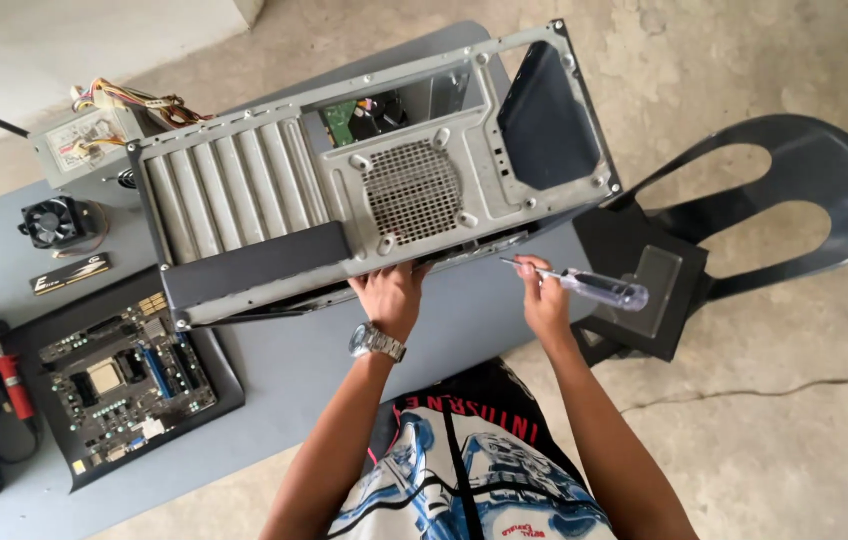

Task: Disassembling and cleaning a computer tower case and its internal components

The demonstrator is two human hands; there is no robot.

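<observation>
Head view looks straight down on a grey computer case (374,190) lying on its side across the counter (294,370), its rear panel with the round fan grille (412,190) and slot covers turned toward the person. The left hand (389,297) is pressed against the lower edge of the case, fingers curled over the rim, a watch (376,343) on the wrist. The right hand (544,300) is closed around a screwdriver (584,285) with a clear handle, its tip pointing left at the case's bottom edge, just beside the left hand.

From where I stand, the sensible way is to keep that left hand firm so the case cannot rock, and bring the tip squarely into the screw head before turning; I cannot make out the screw itself. Pushing at an angle would likely slip the tip toward the bracing fingers, which sit close.

A motherboard (124,385) rests on a dark mat at the left, with a small cooler fan (52,220), a power supply (84,140) trailing wires, and a red-handled tool (12,385). A black chair (794,200) stands to the right.
</observation>
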